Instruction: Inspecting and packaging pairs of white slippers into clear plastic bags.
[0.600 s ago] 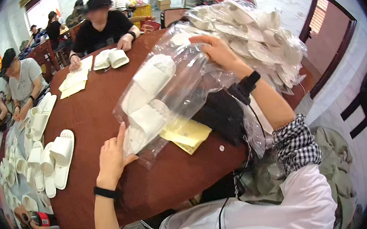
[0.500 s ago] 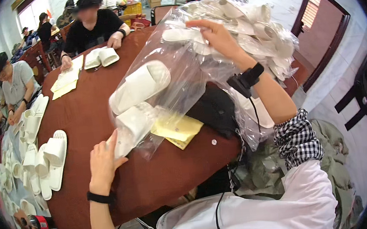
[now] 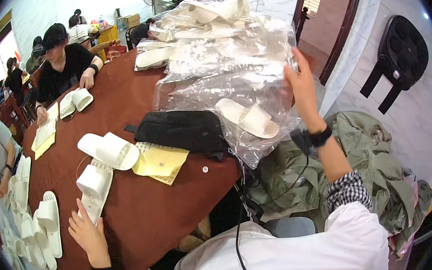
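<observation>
On the brown table lie two white slippers, one crosswise at the far heel or toe of another. My left hand rests by the near end of that second slipper, fingers spread, a fingertip at its edge. To the right, my right hand is raised at the edge of a clear plastic bag; the film appears caught at its fingers, though the grip is partly hidden. A white slipper shows through plastic near the table edge. Yellow papers lie beside the crosswise slipper.
A black pouch lies before a pile of bagged white slippers. More slippers line the left side. Across the brown table, a co-worker handles papers and slippers. Green fabric is heaped at right.
My right hand has carried the clear plastic bag off the two slippers and over to the right. My left hand stays at the near slipper. The view has turned right.
</observation>
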The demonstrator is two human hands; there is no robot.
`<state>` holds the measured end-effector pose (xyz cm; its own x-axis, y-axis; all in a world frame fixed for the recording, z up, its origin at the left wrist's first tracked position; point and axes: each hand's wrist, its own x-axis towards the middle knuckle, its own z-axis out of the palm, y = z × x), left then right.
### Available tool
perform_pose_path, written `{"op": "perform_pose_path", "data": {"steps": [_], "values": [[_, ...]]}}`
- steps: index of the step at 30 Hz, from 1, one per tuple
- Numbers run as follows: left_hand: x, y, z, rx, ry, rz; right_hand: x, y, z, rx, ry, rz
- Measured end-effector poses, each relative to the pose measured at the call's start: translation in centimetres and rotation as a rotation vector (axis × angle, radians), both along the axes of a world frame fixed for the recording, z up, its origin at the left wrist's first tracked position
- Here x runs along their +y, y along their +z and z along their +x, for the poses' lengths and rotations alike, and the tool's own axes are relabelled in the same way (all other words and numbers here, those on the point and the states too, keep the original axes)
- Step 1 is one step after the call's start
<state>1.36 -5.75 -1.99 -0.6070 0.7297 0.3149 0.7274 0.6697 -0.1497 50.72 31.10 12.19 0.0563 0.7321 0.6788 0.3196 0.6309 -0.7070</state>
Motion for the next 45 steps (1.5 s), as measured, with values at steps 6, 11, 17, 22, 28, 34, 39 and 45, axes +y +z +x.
{"op": "perform_pose_path", "data": {"steps": [6, 11, 17, 22, 28, 34, 39, 45], "values": [[5.7, 5.1, 8.9, -0.130, -0.519, 0.237, -4.2, -10.4, -0.6, 0.346, -0.095, -0.154], [12.2, 7.7, 19.7, -0.372, -1.003, 0.331, -6.4, -14.1, -3.9, 0.630, -0.080, -0.246], [19.3, 5.7, 27.9, -0.269, -1.233, 0.460, -8.2, -13.3, -5.3, 0.762, 0.038, -0.275], [22.5, 3.4, 31.5, -0.143, -1.261, 0.557, -8.6, -14.1, -5.4, 0.781, 0.007, -0.325], [23.5, 1.6, 30.0, -0.092, -1.229, 0.450, -7.9, -16.4, -3.6, 0.755, -0.015, -0.290], [24.2, 1.5, 29.4, -0.071, -1.133, 0.504, -8.0, -15.8, -3.0, 0.623, -0.013, -0.258], [25.0, 1.0, 29.7, -0.121, -1.156, 0.496, -6.9, -15.1, 0.4, 0.533, 0.174, -0.365], [25.5, 0.3, 29.6, -0.565, -1.069, 0.564, -3.8, -15.4, 4.1, 0.145, 0.001, -0.404]]}}
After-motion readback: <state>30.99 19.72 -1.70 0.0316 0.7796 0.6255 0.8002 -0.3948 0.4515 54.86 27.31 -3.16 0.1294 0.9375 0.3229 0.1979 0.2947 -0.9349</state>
